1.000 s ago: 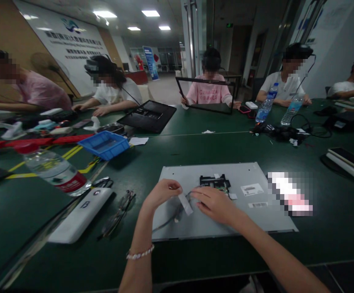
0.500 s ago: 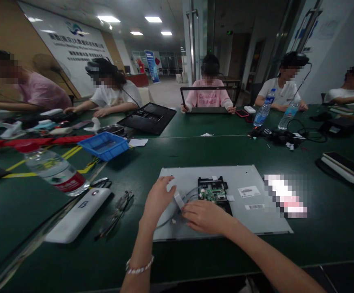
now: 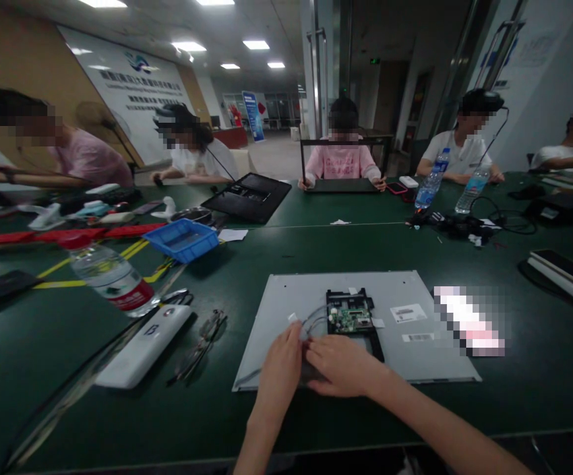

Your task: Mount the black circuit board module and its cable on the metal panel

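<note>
A flat grey metal panel [image 3: 276, 297] lies on the green table in front of me. Mounted on it is a black bracket with a green circuit board [image 3: 353, 320], from which thin grey cables [image 3: 316, 318] run left. My left hand [image 3: 282, 359] is closed over the panel's left part, its fingertips at a short whitish strip of tape [image 3: 293, 318]. Right beside it, my right hand [image 3: 343, 366] has its fingers bent together and lowered to the panel near the cables. What lies under its fingertips is hidden. The two hands' fingertips nearly meet.
To the left are glasses [image 3: 200, 346], a white power bank [image 3: 142, 349], a tilted water bottle [image 3: 113, 277] and a blue tray [image 3: 182, 241]. A blurred-out bright object [image 3: 469, 321] lies right of the panel. Across the table a person holds a black frame [image 3: 343, 188]; other people sit alongside.
My left hand has come down and right, from raised with fingers apart at the tape's upper end to closed beside my right hand. The tape now shows less. The view has shifted slightly.
</note>
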`<state>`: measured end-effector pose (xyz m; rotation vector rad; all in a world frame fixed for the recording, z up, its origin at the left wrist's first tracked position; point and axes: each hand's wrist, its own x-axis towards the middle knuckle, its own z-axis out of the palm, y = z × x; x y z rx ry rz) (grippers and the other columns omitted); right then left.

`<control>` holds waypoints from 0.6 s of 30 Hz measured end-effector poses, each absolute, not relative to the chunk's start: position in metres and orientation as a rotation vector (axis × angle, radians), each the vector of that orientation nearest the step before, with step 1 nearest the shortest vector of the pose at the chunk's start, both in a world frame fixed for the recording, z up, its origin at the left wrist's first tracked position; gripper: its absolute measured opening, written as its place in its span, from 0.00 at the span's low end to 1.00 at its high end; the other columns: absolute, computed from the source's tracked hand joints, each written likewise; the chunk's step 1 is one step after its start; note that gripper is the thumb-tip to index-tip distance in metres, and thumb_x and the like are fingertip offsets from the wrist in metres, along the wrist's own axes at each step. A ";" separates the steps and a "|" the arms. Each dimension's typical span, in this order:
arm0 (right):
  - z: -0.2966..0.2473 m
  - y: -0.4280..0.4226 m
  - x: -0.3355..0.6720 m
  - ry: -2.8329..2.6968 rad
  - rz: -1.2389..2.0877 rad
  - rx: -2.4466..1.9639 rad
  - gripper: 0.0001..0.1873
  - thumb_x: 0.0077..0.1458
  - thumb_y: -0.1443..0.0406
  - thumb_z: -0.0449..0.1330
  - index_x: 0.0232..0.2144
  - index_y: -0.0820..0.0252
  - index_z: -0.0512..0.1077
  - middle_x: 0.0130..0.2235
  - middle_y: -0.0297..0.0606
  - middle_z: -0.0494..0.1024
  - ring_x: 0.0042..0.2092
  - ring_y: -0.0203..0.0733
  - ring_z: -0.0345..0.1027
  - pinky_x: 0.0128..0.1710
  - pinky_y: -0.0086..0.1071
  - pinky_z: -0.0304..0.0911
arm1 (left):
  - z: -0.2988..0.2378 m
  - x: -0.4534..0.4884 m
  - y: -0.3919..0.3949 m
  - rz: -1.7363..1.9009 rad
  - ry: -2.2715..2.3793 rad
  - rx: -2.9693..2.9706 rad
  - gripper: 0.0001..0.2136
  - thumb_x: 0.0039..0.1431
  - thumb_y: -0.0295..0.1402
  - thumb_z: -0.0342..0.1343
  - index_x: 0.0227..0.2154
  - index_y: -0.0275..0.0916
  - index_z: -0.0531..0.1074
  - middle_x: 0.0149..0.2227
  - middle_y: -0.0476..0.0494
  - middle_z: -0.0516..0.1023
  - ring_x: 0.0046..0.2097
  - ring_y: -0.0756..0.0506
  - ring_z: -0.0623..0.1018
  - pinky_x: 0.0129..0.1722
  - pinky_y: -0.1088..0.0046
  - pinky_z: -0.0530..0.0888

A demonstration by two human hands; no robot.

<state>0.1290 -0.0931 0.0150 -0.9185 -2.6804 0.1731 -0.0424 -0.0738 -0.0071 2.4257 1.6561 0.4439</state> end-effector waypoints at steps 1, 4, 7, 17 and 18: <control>0.012 -0.098 0.127 -2.653 0.182 -0.944 0.27 0.54 0.55 0.56 0.49 0.71 0.65 0.49 0.54 0.72 0.52 0.51 0.64 0.51 0.41 0.59 | -0.008 -0.043 -0.073 0.460 1.652 2.445 0.19 0.59 0.24 0.40 0.53 0.36 0.61 0.52 0.35 0.71 0.53 0.42 0.71 0.53 0.62 0.66; 0.005 -0.111 0.124 -2.565 0.232 -1.034 0.36 0.53 0.51 0.56 0.56 0.71 0.59 0.55 0.55 0.66 0.57 0.53 0.57 0.57 0.43 0.53 | -0.009 -0.043 -0.072 0.483 1.665 2.469 0.18 0.60 0.25 0.41 0.53 0.37 0.61 0.53 0.36 0.70 0.53 0.41 0.71 0.55 0.60 0.64; 0.002 -0.121 0.121 -2.486 0.296 -1.118 0.38 0.52 0.50 0.56 0.57 0.70 0.57 0.58 0.54 0.63 0.60 0.53 0.54 0.59 0.44 0.50 | -0.008 -0.041 -0.069 0.461 1.726 2.414 0.17 0.61 0.27 0.43 0.52 0.37 0.61 0.51 0.36 0.72 0.52 0.40 0.72 0.54 0.61 0.64; -0.003 -0.128 0.115 -2.343 0.367 -1.203 0.29 0.55 0.57 0.57 0.56 0.64 0.59 0.59 0.48 0.63 0.60 0.48 0.54 0.59 0.42 0.53 | -0.004 -0.035 -0.066 0.526 1.770 2.339 0.17 0.60 0.29 0.46 0.52 0.34 0.60 0.49 0.33 0.72 0.49 0.39 0.73 0.50 0.61 0.67; -0.002 -0.129 0.116 -2.332 0.362 -1.197 0.28 0.55 0.58 0.57 0.55 0.64 0.60 0.58 0.47 0.64 0.60 0.48 0.55 0.59 0.41 0.53 | -0.006 -0.035 -0.066 0.543 1.769 2.338 0.17 0.60 0.30 0.47 0.52 0.34 0.60 0.49 0.33 0.72 0.49 0.39 0.73 0.50 0.61 0.67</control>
